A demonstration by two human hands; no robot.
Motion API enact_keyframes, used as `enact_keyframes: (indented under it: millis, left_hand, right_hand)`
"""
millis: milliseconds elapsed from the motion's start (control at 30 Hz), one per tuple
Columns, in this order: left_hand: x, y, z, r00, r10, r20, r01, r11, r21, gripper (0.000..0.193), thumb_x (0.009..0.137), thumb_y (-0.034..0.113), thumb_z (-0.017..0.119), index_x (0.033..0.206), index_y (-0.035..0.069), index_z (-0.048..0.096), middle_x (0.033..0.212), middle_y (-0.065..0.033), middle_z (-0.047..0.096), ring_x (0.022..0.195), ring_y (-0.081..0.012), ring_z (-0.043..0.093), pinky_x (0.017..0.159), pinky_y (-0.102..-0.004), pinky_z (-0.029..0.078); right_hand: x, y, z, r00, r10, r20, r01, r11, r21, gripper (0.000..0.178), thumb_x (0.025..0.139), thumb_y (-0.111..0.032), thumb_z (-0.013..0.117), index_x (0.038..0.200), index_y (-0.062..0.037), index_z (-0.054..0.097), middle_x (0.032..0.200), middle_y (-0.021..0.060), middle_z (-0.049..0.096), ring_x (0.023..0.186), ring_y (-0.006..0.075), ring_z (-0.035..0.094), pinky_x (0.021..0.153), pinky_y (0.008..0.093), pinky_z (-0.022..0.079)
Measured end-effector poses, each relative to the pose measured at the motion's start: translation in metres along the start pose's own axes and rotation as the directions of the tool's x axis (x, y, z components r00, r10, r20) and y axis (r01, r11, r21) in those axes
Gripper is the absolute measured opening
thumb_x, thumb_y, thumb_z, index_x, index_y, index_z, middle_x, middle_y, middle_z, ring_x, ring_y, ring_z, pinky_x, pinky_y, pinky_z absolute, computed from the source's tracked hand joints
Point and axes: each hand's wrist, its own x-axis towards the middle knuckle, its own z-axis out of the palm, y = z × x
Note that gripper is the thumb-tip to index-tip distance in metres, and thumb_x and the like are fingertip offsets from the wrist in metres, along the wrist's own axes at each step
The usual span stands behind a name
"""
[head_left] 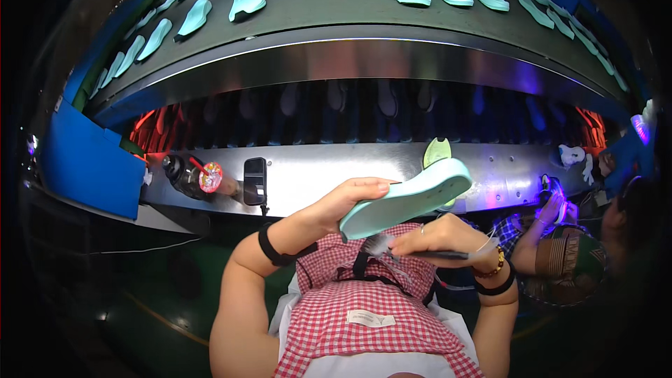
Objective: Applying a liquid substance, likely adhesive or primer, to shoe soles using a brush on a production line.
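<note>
A mint-green shoe sole (409, 198) is tilted in front of my chest, its heel end nearest my left hand (350, 199). That hand is closed on the sole's edge, thumb on the upper side. Just below the sole, my right hand (442, 236) grips a brush (448, 255) with a dark handle. The brush's pale bristles point left, close under the sole's lower end. Whether they touch the sole I cannot tell. Behind the sole, a yellow-green sole-shaped piece (437, 150) shows partly on the metal ledge.
A phone (255, 180), a cup with a red straw (211, 177) and a dark bottle (183, 176) stand on the metal ledge (315, 168). Beyond it, a dark conveyor belt (322, 0) carries several mint soles. A co-worker's hands (553, 208) are at the right.
</note>
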Motion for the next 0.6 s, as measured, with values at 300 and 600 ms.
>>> enact_keyframes:
  millis: [300, 600]
  left_hand:
    - [-0.007, 0.002, -0.009, 0.989, -0.146, 0.003, 0.145, 0.988, 0.053, 0.042, 0.086, 0.022, 0.051, 0.12, -0.002, 0.048, 0.112, -0.0155, 0.055, 0.097, -0.0188, 0.057, 0.084, -0.0296, 0.046]
    - [-0.01, -0.004, -0.028, 0.99, -0.095, -0.102, 0.105, 0.99, 0.096, 0.045, 0.086, 0.024, 0.052, 0.121, -0.002, 0.046, 0.112, -0.0159, 0.055, 0.092, -0.0187, 0.059, 0.078, -0.0287, 0.05]
  right_hand:
    - [0.002, 0.002, -0.005, 0.987, 0.089, 0.132, -0.051, 0.963, -0.264, 0.018, 0.074, -0.008, 0.059, 0.091, -0.008, 0.063, 0.094, 0.0067, 0.064, 0.087, 0.0232, 0.061, 0.073, 0.0297, 0.049]
    - [-0.002, 0.003, -0.026, 0.962, 0.209, 0.178, -0.11, 0.886, -0.45, 0.026, 0.073, -0.01, 0.061, 0.099, -0.0061, 0.061, 0.1, 0.0092, 0.063, 0.087, 0.0253, 0.062, 0.071, 0.0296, 0.049]
